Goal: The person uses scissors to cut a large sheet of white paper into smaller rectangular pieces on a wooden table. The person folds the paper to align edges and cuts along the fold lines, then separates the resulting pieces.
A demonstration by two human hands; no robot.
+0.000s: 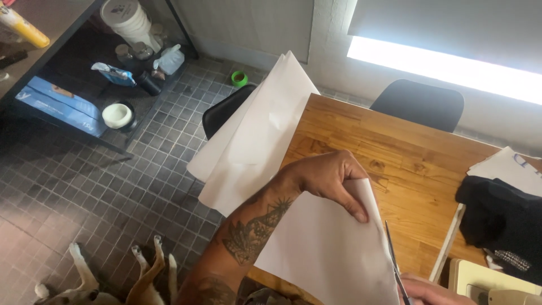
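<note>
**Paper held at table edge, scissors at its right side**

Left hand (330, 178) pinches the top edge of a large white paper sheet (324, 254), thumb in front, fingers curled over behind. The sheet hangs over the near-left corner of a wooden table (406, 164); more white paper (257, 133) spreads toward 11 o'clock, past the table edge.

Right hand (432, 291), at 5 o'clock and mostly cut off by the frame, holds scissors (394, 262), blades pointing up along the sheet's right edge; the grip itself is out of view.

Black cloth (497, 220) lies at 3 o'clock. Two dark chairs (420, 101) stand beyond the table. Dog's legs (147, 271) on tiled floor (84, 186) at 7 o'clock. Green tape roll (239, 78) at 11.
</note>
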